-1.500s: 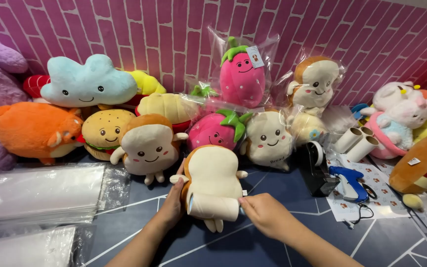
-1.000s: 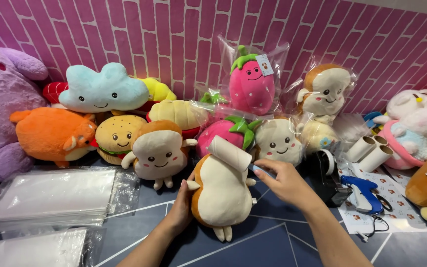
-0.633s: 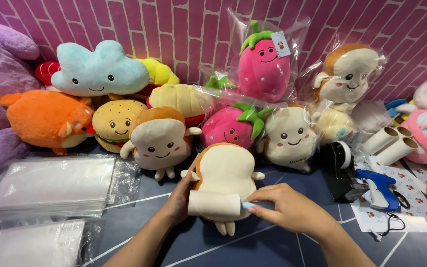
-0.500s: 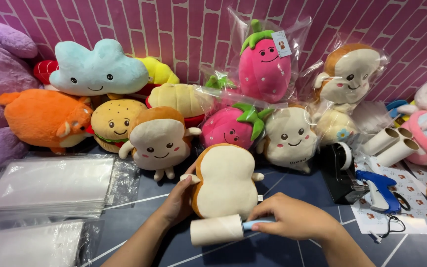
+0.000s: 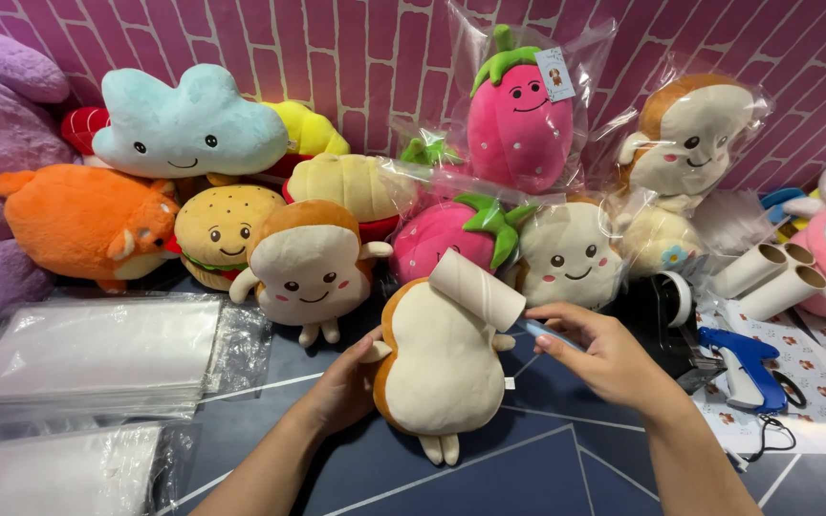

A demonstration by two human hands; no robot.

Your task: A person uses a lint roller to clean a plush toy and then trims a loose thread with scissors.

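Toast-shaped plush lies with its plain cream side up on the dark blue floor, in front of a row of soft toys stacked against a pink brick wall. The left hand cups its left edge, fingers curled around the brown crust rim to steady it. The right hand is closed in a pinch on the slim blue handle of a lint roller, whose white cylinder rests on the plush's upper part, tilted across it.

Judging from this, the step in hand looks like rolling lint off the toy's surface, with the roller placed at the top of a stroke. A next pass would call for firm, even pressure down toward the small feet, while the left hand keeps the plush from sliding.

Close behind stand a smiling toast plush, a burger plush, a blue cloud plush and bagged strawberry plush toys. Clear plastic bags are piled at left; spare roller cores and a blue tagging gun lie at right.
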